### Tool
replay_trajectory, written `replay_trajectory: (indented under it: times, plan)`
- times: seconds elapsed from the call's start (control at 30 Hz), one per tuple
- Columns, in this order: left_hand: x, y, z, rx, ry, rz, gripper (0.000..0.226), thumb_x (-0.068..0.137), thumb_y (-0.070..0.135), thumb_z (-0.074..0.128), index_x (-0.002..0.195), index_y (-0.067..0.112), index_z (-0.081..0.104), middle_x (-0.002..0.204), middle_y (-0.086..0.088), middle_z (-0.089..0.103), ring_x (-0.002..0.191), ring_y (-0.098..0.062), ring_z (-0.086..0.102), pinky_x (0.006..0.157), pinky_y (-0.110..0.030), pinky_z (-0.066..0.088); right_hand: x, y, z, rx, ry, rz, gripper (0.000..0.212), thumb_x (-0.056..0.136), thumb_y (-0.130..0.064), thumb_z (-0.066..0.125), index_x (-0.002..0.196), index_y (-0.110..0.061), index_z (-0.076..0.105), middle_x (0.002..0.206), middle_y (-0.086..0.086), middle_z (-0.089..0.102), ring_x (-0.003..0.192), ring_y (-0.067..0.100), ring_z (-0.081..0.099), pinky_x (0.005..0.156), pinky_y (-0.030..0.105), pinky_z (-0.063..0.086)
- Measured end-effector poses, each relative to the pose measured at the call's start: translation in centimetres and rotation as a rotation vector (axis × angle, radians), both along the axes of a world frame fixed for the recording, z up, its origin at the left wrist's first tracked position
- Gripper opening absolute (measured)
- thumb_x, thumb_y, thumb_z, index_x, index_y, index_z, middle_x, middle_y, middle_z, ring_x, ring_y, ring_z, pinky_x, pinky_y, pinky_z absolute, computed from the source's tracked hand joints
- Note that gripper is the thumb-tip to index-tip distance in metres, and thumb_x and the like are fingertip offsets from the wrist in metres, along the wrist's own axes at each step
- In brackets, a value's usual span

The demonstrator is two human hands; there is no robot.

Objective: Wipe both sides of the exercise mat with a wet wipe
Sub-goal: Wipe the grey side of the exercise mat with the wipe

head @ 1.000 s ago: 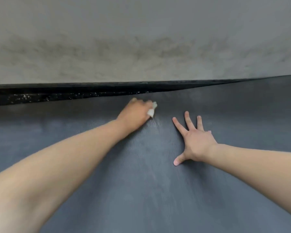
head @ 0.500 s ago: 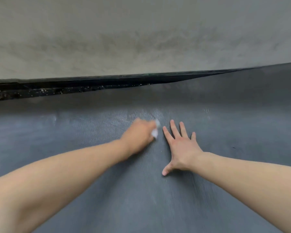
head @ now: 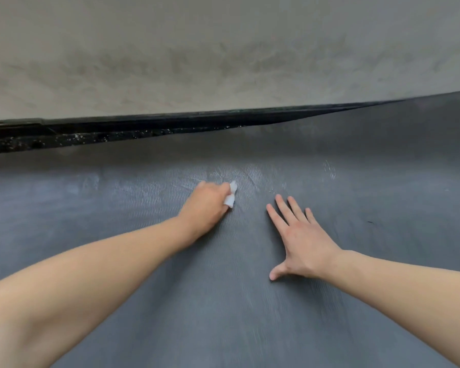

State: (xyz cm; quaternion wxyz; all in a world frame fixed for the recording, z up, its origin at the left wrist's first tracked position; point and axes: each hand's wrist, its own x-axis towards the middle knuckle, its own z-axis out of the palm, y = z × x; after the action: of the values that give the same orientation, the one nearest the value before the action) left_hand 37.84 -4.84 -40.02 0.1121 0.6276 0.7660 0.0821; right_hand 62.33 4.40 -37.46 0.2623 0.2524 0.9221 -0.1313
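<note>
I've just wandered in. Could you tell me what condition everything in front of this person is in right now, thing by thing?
exercise mat: spread flat, shiny damp streaks beyond the hands.
wet wipe: bunched up, gripped in the left hand, pressed on the mat.
left hand: curled round the wipe.
right hand: fingers spread, flat on the mat.
floor: bare, blotchy grey.

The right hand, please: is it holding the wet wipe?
No, the right hand lies flat on the mat; the left hand grips the wipe.

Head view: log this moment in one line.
left hand: grips wet wipe on mat | right hand: flat on mat, fingers spread | side: top being wiped
</note>
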Motion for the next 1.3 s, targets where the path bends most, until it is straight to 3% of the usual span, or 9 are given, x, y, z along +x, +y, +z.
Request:
replay_trajectory:
  times: [0.07, 0.2, 0.37, 0.43, 0.6, 0.8, 1.03, 1.2, 1.3]
  plan:
    - [3.0, -1.4, 0.2, 0.037, -0.075, -0.069, 0.013, 0.096, 0.028, 0.051, 0.095, 0.016, 0.052, 0.081, -0.011, 0.067, 0.078, -0.036, 0.061, 0.074, -0.04, 0.036, 0.2, -0.3, 0.1, 0.019, 0.006, 0.027, 0.163, 0.053, -0.093, 0.073, 0.165, -0.02, -0.02, 0.171, 0.008, -0.03, 0.159, 0.034, -0.022, 0.131, 0.056, 0.005]
    - [9.2, -3.4, 1.0, -0.148, -0.139, -0.696, 0.011, 0.092, 0.026, 0.06, 0.097, 0.018, 0.053, 0.075, -0.006, 0.064, 0.069, -0.03, 0.058, 0.067, -0.038, 0.035, 0.8, -1.1, -0.1, 0.022, -0.02, 0.085, 0.161, 0.055, -0.092, 0.073, 0.165, -0.019, -0.019, 0.17, 0.012, -0.031, 0.158, 0.036, -0.024, 0.13, 0.057, 0.001]
    - [1.8, -1.8, 0.4, 0.007, -0.04, -0.047, 0.017, 0.098, 0.029, 0.054, 0.09, 0.015, 0.054, 0.079, -0.012, 0.065, 0.074, -0.037, 0.06, 0.071, -0.041, 0.039, 1.9, -2.2, -0.5, 0.031, -0.048, 0.102, 0.164, 0.052, -0.094, 0.072, 0.164, -0.02, -0.023, 0.167, 0.013, -0.036, 0.157, 0.037, -0.028, 0.129, 0.058, -0.003]
    - [4.5, -2.8, 0.2, 0.055, -0.092, -0.111, 0.013, 0.096, 0.027, 0.055, 0.091, 0.015, 0.054, 0.077, -0.011, 0.065, 0.073, -0.036, 0.06, 0.07, -0.041, 0.04, 1.9, -2.1, -0.6, 0.041, -0.054, 0.115, 0.167, 0.051, -0.093, 0.074, 0.163, -0.02, -0.025, 0.167, 0.014, -0.038, 0.156, 0.038, -0.029, 0.129, 0.059, -0.004]
    - [10.2, -4.6, 0.4, -0.059, -0.144, -0.765, 0.01, 0.093, 0.021, 0.061, 0.094, 0.017, 0.052, 0.075, -0.006, 0.062, 0.068, -0.029, 0.054, 0.068, -0.038, 0.037, 2.0, -2.1, -0.9, 0.041, -0.069, 0.119, 0.167, 0.052, -0.092, 0.075, 0.161, -0.02, -0.028, 0.165, 0.014, -0.041, 0.155, 0.039, -0.031, 0.129, 0.06, -0.004]
    - [4.0, -3.5, 0.0, 0.065, -0.062, -0.125, 0.017, 0.096, 0.028, 0.056, 0.091, 0.013, 0.057, 0.075, -0.011, 0.063, 0.07, -0.035, 0.058, 0.068, -0.039, 0.037, 3.3, -2.9, -0.7, 0.019, -0.041, 0.114, 0.161, 0.056, -0.092, 0.073, 0.164, -0.021, -0.023, 0.167, 0.015, -0.037, 0.156, 0.039, -0.03, 0.129, 0.059, -0.005]
    - [13.1, -7.5, 0.0, -0.11, -0.187, -0.826, 0.009, 0.093, 0.022, 0.058, 0.096, 0.014, 0.054, 0.077, -0.007, 0.063, 0.071, -0.03, 0.055, 0.069, -0.038, 0.036, 7.1, -5.3, -1.0, 0.036, -0.099, 0.212, 0.17, 0.045, -0.095, 0.072, 0.162, -0.019, -0.025, 0.162, 0.021, -0.044, 0.15, 0.046, -0.038, 0.125, 0.066, -0.008]
    - [5.7, -4.4, -0.8, 0.001, -0.062, -0.176, 0.035, 0.095, 0.042, 0.038, 0.094, 0.014, 0.06, 0.079, -0.011, 0.065, 0.074, -0.034, 0.06, 0.073, -0.041, 0.042, 7.5, -5.5, -1.2, 0.014, -0.089, 0.186, 0.169, 0.047, -0.093, 0.074, 0.16, -0.025, -0.031, 0.16, 0.015, -0.048, 0.15, 0.042, -0.04, 0.126, 0.064, -0.01]
    - [10.6, -6.4, -0.6, -0.053, -0.153, -0.261, 0.018, 0.092, 0.034, 0.048, 0.098, 0.018, 0.055, 0.075, -0.009, 0.065, 0.073, -0.034, 0.061, 0.071, -0.039, 0.039, 7.3, -5.5, -1.2, -0.01, -0.095, 0.167, 0.17, 0.046, -0.09, 0.077, 0.159, -0.026, -0.033, 0.159, 0.013, -0.05, 0.149, 0.04, -0.042, 0.126, 0.064, -0.01]
